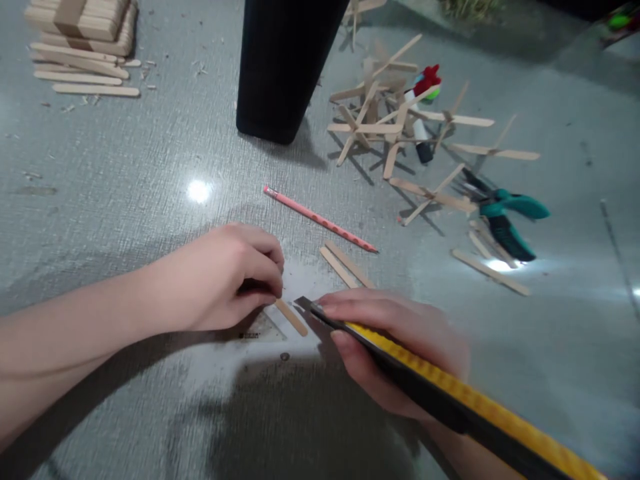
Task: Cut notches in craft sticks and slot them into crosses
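Observation:
My left hand (240,273) pinches one end of a short wooden craft stick (291,317) over a small white sheet (300,275) on the table. In my right hand (400,340) is a yellow and black utility knife (420,380), its blade out and pointing at the stick. A small gap seems to separate the blade tip from the stick. Two more craft sticks (345,265) lie side by side just beyond my right hand. A pink pencil (320,219) rests slantwise past both hands. The left fingertips partly hide the stick's far end.
A tall black container (285,67) stands at the back. Joined craft-stick shapes (370,127) spread to its right, near a white glue stick (417,123) and teal-handled pliers (510,213). Bundled sticks (83,20) and several loose ones (85,78) lie at the back left. Another stick (490,272) is at right.

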`<state>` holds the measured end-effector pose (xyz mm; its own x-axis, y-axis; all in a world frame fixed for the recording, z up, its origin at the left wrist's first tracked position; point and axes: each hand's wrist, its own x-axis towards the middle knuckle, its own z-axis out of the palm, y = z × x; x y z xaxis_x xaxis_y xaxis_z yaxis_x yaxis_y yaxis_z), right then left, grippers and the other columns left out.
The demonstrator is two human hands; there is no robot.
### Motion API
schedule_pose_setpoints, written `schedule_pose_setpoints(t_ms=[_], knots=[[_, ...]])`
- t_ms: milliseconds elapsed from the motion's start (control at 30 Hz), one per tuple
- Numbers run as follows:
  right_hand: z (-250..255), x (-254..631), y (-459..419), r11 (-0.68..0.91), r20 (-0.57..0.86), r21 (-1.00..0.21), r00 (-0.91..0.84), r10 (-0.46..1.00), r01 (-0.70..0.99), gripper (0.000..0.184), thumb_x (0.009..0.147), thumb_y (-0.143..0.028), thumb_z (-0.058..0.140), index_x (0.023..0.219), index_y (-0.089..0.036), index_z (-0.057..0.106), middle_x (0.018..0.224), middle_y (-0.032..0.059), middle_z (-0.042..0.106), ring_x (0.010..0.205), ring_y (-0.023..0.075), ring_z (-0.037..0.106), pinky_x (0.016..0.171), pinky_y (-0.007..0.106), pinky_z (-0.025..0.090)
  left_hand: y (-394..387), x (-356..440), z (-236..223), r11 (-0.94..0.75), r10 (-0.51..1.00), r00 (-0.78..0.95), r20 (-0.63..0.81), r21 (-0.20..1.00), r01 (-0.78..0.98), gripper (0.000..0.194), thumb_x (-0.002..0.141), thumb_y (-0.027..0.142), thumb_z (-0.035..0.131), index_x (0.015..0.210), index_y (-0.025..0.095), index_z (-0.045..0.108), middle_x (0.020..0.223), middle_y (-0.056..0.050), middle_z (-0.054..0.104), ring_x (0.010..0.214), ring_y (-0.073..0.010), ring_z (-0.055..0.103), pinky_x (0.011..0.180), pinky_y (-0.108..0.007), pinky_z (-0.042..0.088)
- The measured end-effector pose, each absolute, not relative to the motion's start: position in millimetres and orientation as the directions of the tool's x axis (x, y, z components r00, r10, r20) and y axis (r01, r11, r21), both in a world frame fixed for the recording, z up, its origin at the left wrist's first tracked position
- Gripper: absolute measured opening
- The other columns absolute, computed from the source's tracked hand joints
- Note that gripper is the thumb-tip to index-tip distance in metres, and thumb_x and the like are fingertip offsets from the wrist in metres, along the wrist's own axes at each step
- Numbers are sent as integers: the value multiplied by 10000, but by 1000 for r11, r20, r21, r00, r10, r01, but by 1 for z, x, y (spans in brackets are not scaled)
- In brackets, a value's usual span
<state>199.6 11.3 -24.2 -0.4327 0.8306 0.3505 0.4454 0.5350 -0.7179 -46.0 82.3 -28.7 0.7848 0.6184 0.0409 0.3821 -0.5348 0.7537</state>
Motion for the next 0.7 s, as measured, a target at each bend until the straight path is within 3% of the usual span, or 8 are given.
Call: schedule_pose_setpoints(t_ms=[333,567,700], knots=[[-26,197,12,527,342,-742,-442,829,415,302,835,-74,607,1072,-250,667,889,53,790,767,202,787,677,281,681,82,-45,-29,-537,613,790,13,741,404,166,872,146,616,846,209,768,945,-10,701,853,-150,634,785,-280,464],[-24,197,13,529,339,-735,-447,828,424,303,842,-83,611,1081,-261,663,900,44,791,772,192,790,692,269,679,82,-46,-33,-577,610,788,87,729,367,189,889,144,599,845,208,772,913,-17,695,799,-142,629,761,-282,452],[-24,197,13,517,332,-733,-430,839,443,272,850,-100,612,1061,-264,660,906,28,792,779,186,787,696,272,674,80,-45,-33,-605,598,796,93,704,373,191,922,179,600,872,222,779,922,-25,704,830,-164,631,832,-330,442]])
